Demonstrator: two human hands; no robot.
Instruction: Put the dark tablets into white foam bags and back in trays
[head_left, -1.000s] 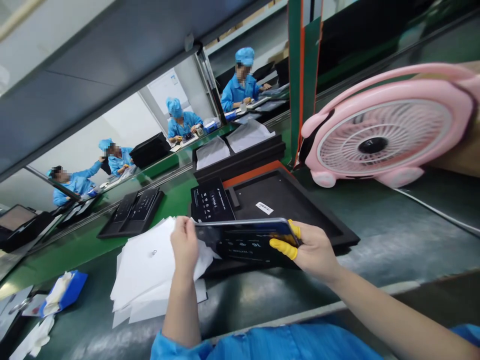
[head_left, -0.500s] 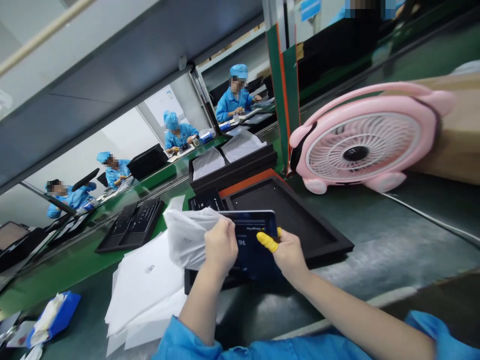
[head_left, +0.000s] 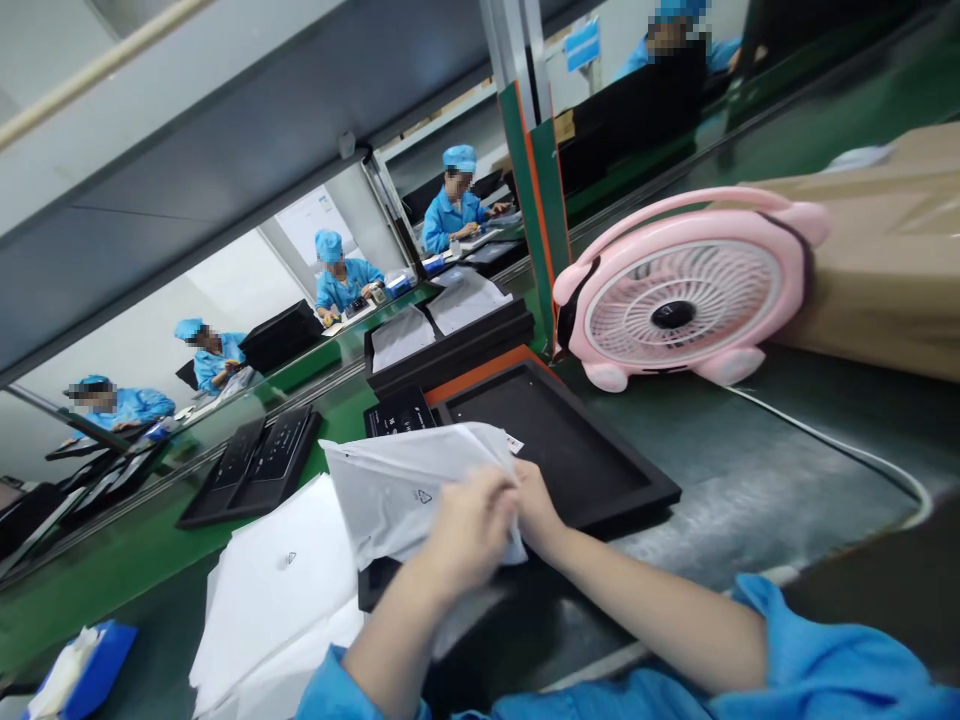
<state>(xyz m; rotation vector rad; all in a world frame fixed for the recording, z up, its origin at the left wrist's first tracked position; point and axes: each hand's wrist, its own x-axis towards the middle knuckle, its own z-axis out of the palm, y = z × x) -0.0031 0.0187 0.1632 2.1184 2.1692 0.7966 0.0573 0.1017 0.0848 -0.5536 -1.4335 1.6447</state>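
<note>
While both hands meet at its right end, a frosted white bag (head_left: 390,480) is held up above the bench (head_left: 720,510), thin and filmy, roughly rectangular, slanting, lightly creased, small dark triangular mark near its middle; contents can't be made out. Right hand (head_left: 538,508): fingers bent in, partly hidden by the bag's edge, closed on it. Left hand (head_left: 474,522): motion-blurred, fingers curled at that same end, in front of the film; can't tell whether it grips or only touches. Left of the bag, pile of flat white sheets (head_left: 277,590), smooth, edges unevenly fanned. Behind and to the right, black tray (head_left: 562,440): matte, rectangular, raised rim, shallow recess. By its far left corner, flat black panel (head_left: 397,412) with white print. Further left, dark holder (head_left: 251,470) with two printed flat pieces side by side. Stacked black trays (head_left: 457,350) at the back carry white film-covered flats. Right rear: pink fan (head_left: 673,314), rounded glossy plastic, ribbed grille, stubby feet, white cord (head_left: 832,440); tan cardboard box (head_left: 885,270) behind it. Lower left: blue box (head_left: 109,668), crumpled white stuff inside.
</note>
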